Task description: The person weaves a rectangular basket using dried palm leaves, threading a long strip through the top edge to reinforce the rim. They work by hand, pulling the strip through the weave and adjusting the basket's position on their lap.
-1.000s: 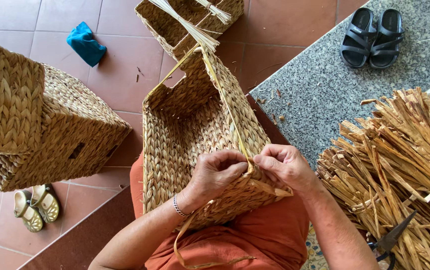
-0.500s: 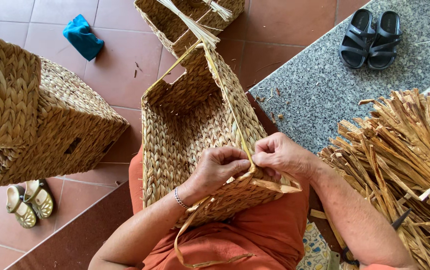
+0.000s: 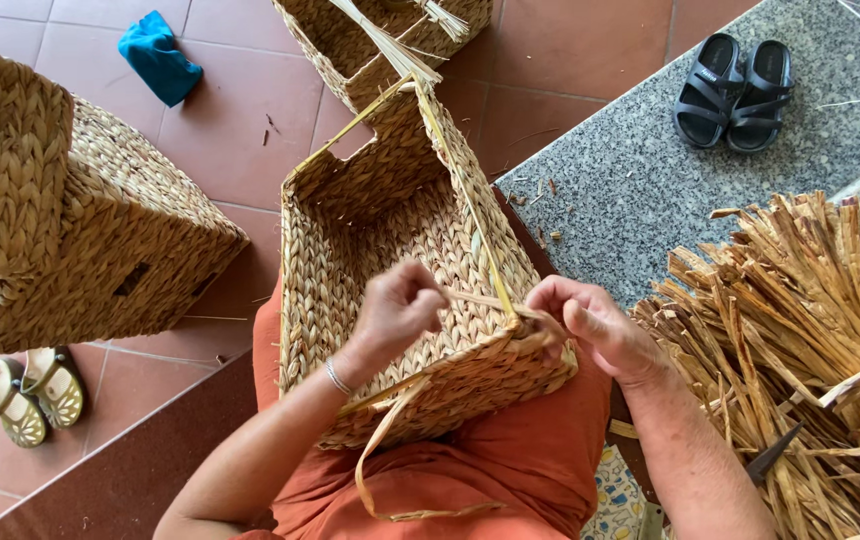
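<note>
Terracotta floor tiles (image 3: 230, 120) meet a grey stone slab (image 3: 630, 190) at right. On the person's lap lies a woven basket (image 3: 390, 250), empty inside. The left hand (image 3: 400, 305) pinches a flat straw strand (image 3: 475, 300) taut; the right hand (image 3: 595, 325) pinches it at the rim. Pulled too hard, the dry strand could snap or loosen the rim. Far basket (image 3: 370, 40) holds loose straw.
</note>
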